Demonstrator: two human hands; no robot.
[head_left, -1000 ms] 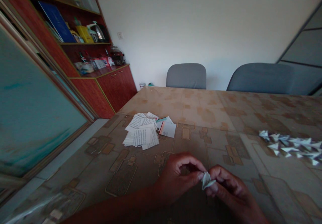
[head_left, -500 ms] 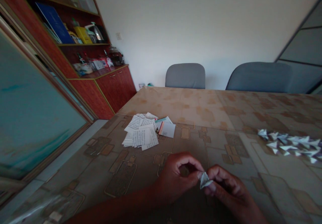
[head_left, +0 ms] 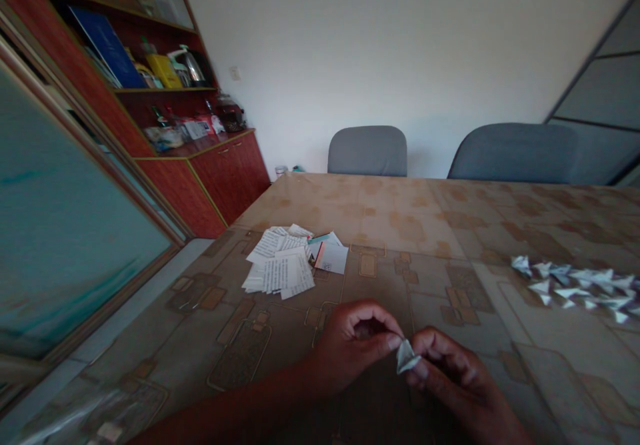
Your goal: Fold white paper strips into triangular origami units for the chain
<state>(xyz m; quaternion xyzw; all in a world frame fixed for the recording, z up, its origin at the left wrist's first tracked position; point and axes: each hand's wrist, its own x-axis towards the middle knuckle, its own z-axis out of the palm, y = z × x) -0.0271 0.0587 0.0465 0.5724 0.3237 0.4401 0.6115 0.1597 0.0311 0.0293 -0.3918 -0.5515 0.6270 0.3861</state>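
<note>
A small folded piece of paper point(head_left: 407, 357), pale and pointed, is held between my two hands above the near part of the table. My left hand point(head_left: 356, 346) pinches its upper left edge with thumb and forefinger. On its right side my right hand point(head_left: 450, 373) grips it between thumb and curled fingers. Beyond my left hand lies a loose pile of printed paper pieces point(head_left: 285, 268), with a white card point(head_left: 333, 257) at its right side. Several folded paper shapes point(head_left: 570, 285) stand in rows at the right.
The patterned table point(head_left: 390, 212) stretches to two grey chairs point(head_left: 367, 150) by the wall. A red cabinet point(head_left: 227, 175) with a kettle point(head_left: 193, 68) and bottles on its shelves stands at the back left, beside a glass door point(head_left: 65, 198).
</note>
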